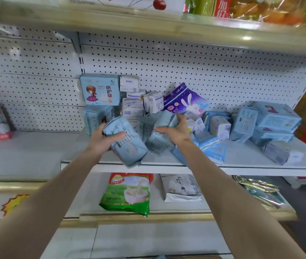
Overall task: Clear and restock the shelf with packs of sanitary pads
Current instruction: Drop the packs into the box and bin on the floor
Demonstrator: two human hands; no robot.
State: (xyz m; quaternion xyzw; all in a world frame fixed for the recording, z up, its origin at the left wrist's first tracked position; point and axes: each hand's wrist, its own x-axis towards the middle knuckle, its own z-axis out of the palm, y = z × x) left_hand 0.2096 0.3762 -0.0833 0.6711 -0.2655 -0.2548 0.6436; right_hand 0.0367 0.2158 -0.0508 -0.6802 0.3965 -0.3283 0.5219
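I see the white shelf [245, 159] carrying a loose heap of pale blue sanitary pad packs [271, 120] against the pegboard [204, 68]. My left grip [102, 140] is curled round one blue pack [129, 144] over the shelf's front edge; my right grip [176, 131] clasps a second pack [164, 126], possibly two, in the heap.
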